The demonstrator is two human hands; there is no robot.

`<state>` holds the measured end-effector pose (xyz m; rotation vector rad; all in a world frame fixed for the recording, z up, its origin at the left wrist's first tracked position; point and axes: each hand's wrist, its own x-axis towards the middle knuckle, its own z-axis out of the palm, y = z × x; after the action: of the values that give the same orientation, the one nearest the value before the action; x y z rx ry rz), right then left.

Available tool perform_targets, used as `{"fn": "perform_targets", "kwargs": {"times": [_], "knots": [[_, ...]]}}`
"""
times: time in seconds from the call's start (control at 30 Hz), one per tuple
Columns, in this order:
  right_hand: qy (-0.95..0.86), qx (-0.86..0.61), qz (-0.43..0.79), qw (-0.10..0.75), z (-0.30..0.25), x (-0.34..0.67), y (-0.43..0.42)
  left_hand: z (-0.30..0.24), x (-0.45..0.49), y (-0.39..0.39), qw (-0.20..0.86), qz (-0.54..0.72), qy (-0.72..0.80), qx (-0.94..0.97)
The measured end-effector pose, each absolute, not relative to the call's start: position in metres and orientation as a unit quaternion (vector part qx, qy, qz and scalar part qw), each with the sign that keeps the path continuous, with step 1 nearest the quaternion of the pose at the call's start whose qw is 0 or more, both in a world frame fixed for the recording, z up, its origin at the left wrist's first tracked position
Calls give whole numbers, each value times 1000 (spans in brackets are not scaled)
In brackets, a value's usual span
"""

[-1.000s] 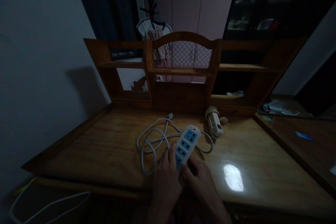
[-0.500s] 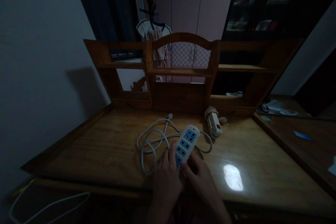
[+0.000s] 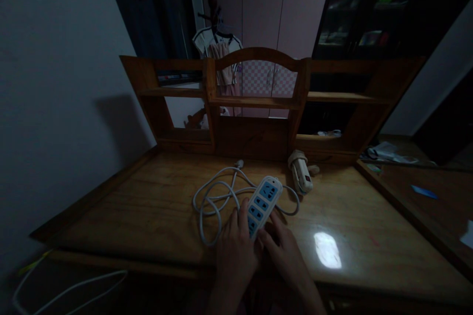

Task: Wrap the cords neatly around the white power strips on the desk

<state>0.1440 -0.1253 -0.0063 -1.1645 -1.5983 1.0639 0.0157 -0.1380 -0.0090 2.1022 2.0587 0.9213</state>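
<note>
Presently, we have the power strip (image 3: 263,204) in both hands, its sockets facing up and its far end slanting out beyond the fingers. The left hand (image 3: 235,248) is partly curled along the left edge; the right hand (image 3: 284,251) is loosely bent, thumb and forefinger closed on the near right edge. Grip underneath: hidden, firmness undetermined. For good handling, we judge both edges should be supported evenly, fingertips clear of the slots, with slack left in the cord (image 3: 200,216) looped beside the left hand so nothing snags.
</note>
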Motion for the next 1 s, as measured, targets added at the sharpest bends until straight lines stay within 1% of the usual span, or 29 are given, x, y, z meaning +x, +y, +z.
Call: {"fn": "perform_targets", "kwargs": {"times": [0.1,0.27,0.43,0.67,0.83,1.0], "knots": [[-649,-462,422,433,-8,144,-124,-10,16,-138,30,304,667,680],[-654,-438,448,424,-9,144,-125,-13,13,-141,29,321,653,685],[-668,-456,421,411,-5,145,-127,-14,14,-140,6,337,647,684],[-585,-440,498,464,-10,146,-123,-14,18,-139,-21,334,673,660],[-526,-498,448,524,-13,145,-122,-17,18,-139,-21,335,670,662],[-523,-483,464,528,-10,144,-123,-16,18,-138,-25,334,671,662]]}}
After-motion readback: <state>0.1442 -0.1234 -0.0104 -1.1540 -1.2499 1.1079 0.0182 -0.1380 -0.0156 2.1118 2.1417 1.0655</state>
